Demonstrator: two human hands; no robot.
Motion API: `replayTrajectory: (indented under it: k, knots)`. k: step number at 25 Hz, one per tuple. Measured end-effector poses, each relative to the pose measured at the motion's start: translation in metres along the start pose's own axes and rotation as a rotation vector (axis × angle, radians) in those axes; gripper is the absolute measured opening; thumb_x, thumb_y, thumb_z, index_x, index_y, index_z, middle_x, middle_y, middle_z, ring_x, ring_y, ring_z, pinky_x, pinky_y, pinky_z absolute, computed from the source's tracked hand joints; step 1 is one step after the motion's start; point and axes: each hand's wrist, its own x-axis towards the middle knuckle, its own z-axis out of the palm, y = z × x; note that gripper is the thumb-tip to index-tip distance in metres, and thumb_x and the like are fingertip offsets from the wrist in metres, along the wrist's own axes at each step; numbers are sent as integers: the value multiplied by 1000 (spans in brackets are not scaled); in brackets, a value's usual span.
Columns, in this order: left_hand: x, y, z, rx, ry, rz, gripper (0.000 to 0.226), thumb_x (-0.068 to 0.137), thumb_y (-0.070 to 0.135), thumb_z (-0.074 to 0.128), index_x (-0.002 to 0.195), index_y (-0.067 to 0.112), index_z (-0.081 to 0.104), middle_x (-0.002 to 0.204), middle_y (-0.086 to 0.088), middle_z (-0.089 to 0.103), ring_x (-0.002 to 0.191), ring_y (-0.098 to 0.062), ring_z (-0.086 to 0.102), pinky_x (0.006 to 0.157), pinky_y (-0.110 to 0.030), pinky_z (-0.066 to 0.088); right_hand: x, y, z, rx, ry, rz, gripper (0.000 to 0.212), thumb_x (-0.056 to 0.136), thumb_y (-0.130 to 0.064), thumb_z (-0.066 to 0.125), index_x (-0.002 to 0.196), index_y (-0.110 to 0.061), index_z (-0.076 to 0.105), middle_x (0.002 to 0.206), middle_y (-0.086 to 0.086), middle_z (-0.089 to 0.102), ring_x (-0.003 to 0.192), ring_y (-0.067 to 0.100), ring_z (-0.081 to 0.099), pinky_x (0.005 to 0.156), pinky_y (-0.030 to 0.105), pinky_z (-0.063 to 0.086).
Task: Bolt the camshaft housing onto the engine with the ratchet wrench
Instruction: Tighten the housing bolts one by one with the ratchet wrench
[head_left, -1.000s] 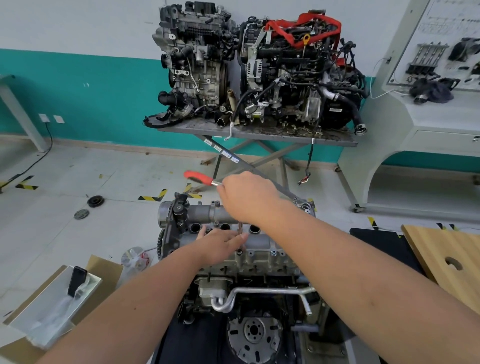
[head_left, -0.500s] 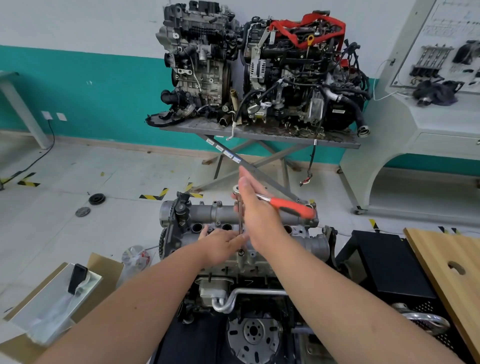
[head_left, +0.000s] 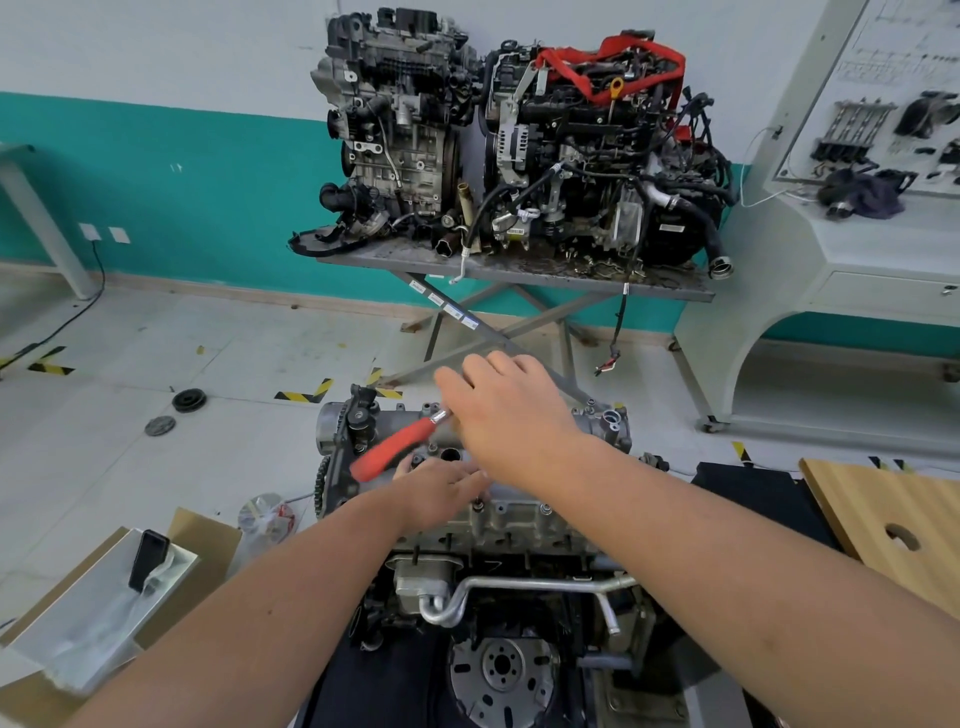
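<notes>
The left hand (head_left: 439, 488) rests with loosely bent fingers on the near edge of the grey cast-aluminium camshaft housing (head_left: 519, 512), seemingly steadying the socket extension, though the part it touches is hidden under the right wrist. Just above and beyond it, the right hand (head_left: 511, 415) covers the head of the red-handled ratchet wrench (head_left: 395, 452), fingers spread forward; whether it grips or only presses is not clear. Half a second ago the red handle pointed to the right of that hand; now it sticks out to its left, down toward the left hand, so it has swung through another stroke, which suggests this bolt is still being run down. The housing sits directly beneath both hands atop the dark engine block (head_left: 498, 623), stretching to either side.
</notes>
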Motion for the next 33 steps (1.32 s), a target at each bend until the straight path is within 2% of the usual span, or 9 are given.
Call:
replayTrajectory:
  k: [3,6,12,16,21,25,27,29,33]
  knots:
    - [1,3,0,163,74,-2,59,97,52,27,148,26,41,158,-2,35,149,-21,17,120,-47,-1,2,-3,-8,36,-243,15,64,93,-59,18,146,-25,26,108,8,51,94,28,51,75,43,42]
    - [-4,6,-4,108,-43,-19,74,80,74,7,126,47,59,141,16,52,145,-7,20,120,-51,-9,8,7,-13,127,-395,-22,64,97,-60,13,153,-32,6,115,7,43,99,26,47,74,43,39]
    - [-5,9,-4,33,-46,-31,54,99,65,19,105,46,69,127,20,54,146,-12,22,118,-48,-17,23,2,-17,187,-366,74,35,107,-38,29,109,-18,57,93,2,62,75,19,56,60,34,43]
    - [-7,13,-6,91,-59,10,58,100,63,17,110,42,70,141,27,45,146,-13,24,117,-53,-15,25,1,-14,1347,-394,862,21,104,-21,44,89,-10,54,64,1,69,57,17,68,58,26,44]
    - [-5,10,-4,80,-45,12,59,100,61,16,106,40,71,136,22,51,142,-13,30,116,-56,-13,1,-4,9,2148,204,1234,17,101,-22,54,85,-18,57,77,-3,68,73,14,68,73,29,43]
    - [-4,10,-3,39,1,4,46,102,55,21,91,46,64,104,17,61,134,-14,39,118,-55,-11,-18,-19,28,1604,306,827,21,99,-41,54,114,-53,62,120,-11,70,114,11,61,95,36,50]
    - [-7,13,-5,10,32,-21,38,104,39,31,81,46,61,97,8,64,131,-20,44,120,-51,-6,-23,-22,37,1065,427,511,30,99,-26,59,125,-39,65,134,-4,64,124,14,56,105,38,46]
    - [-9,10,-5,91,47,-65,28,104,23,41,120,22,64,136,-11,56,140,-29,36,120,-49,3,-20,-15,40,607,515,229,23,92,-9,66,113,-12,74,130,9,65,114,29,60,97,41,49]
    - [-11,8,-4,46,105,71,43,102,30,37,140,15,52,145,-11,49,138,-19,36,119,-39,15,-12,-6,24,160,227,31,33,85,-9,65,118,-5,67,106,13,66,91,33,63,76,42,51]
